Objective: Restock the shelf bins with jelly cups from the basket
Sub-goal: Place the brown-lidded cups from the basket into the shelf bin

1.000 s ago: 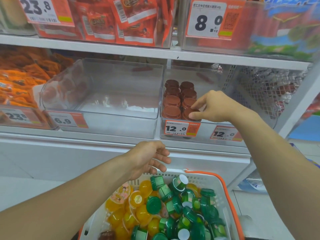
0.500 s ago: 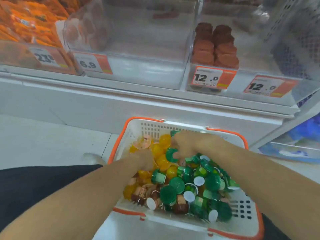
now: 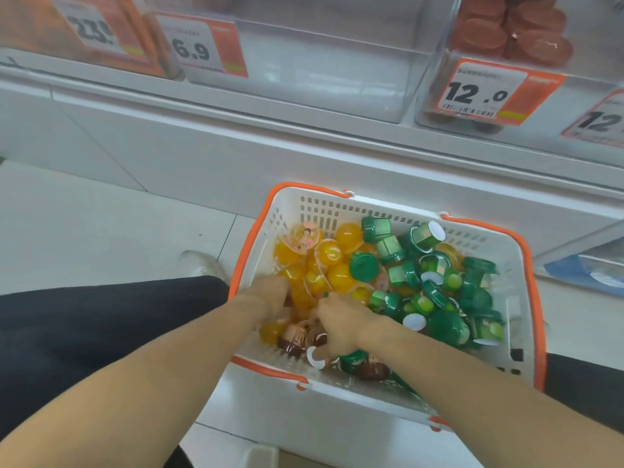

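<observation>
A white basket (image 3: pixel 337 211) with an orange rim sits low in front of me. It is full of jelly cups: yellow cups (image 3: pixel 329 255) at the left, green cups (image 3: pixel 439 298) at the right, brown cups (image 3: pixel 293 342) at the near left corner. My left hand (image 3: pixel 266 295) reaches down among the yellow and brown cups, its fingertips buried. My right hand (image 3: pixel 341 327) is beside it, fingers curled round a brown cup with a white base (image 3: pixel 315 356). Above, a clear shelf bin (image 3: pixel 320 69) tagged 6.9 is empty, and the bin tagged 12.0 (image 3: pixel 472 116) holds stacked brown cups (image 3: pixel 513 32).
An orange-filled bin (image 3: pixel 40 25) tagged 23.8 stands at the far left. The white shelf base (image 3: pixel 236 140) runs behind the basket. My dark trouser leg (image 3: pixel 101 325) and a shoe (image 3: pixel 202 265) are left of the basket on the pale tiled floor.
My right hand left the brown cups in the shelf bin and dropped into the basket. Both hands moved toward the near left corner among the brown cups. My view tilted down.
</observation>
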Motion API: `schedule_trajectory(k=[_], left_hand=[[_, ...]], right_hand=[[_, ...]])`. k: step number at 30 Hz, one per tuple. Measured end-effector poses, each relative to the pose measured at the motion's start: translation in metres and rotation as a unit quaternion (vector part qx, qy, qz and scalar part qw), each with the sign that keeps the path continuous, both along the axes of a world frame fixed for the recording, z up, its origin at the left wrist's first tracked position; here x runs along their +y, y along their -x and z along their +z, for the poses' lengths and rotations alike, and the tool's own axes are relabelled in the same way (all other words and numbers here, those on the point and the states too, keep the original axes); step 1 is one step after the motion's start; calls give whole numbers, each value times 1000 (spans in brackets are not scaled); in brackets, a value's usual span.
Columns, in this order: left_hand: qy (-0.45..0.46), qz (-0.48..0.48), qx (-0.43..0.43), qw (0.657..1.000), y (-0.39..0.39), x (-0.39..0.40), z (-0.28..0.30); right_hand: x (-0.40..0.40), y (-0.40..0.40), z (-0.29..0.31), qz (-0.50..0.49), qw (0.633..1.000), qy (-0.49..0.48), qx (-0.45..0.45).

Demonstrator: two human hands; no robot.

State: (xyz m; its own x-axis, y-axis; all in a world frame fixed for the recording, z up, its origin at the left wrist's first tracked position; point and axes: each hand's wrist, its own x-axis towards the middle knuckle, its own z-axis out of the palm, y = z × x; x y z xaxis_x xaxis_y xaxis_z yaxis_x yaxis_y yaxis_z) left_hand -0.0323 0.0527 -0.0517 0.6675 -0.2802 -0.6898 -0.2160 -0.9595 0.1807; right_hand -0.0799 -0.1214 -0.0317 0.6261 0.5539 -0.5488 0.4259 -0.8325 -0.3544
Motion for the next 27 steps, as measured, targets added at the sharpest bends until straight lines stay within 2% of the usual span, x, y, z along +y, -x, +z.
schedule_trajectory(k=[4,6,7,9,12,13,14,16,17,18,20,22,24,25,27], left_hand=[[106,109,58,987,-12,7,23],[190,219,131,948,-17,12,33],[235,277,179,914,-17,14,38],[319,396,273,816,-16,16,48],[444,545,361,613,-12,20,58],[475,566,370,563,-13,22,61],[501,575,370,530,-15,23,67],[531,580,369,495,-21,23,82],[537,577,364,497,-26,22,92],[533,567,352,520,-32,19,105],[500,513,315,623,-46,14,130],[438,409,288,747,-59,5,160],[380,323,251,830,-69,-8,192],[365,296,225,853,-71,-16,209],[371,254,164,878,-73,-32,239]], right_hand=[[9,12,-8,123,985,103,-63],[12,16,-10,140,981,102,-82],[11,16,-10,134,984,90,-81],[6,15,-7,92,993,52,-57],[-4,6,8,-38,997,-62,36],[-7,1,16,-93,987,-106,75],[-11,-7,25,-144,975,-137,103],[-24,-25,49,-227,948,-179,131],[-32,-35,60,-257,936,-204,128],[-41,-45,73,-285,922,-233,121],[-56,-61,98,-354,868,-322,131],[-65,-75,123,-412,770,-449,190],[-70,-84,148,-416,679,-549,253],[-71,-86,160,-407,652,-581,268],[-72,-89,182,-391,626,-617,273]])
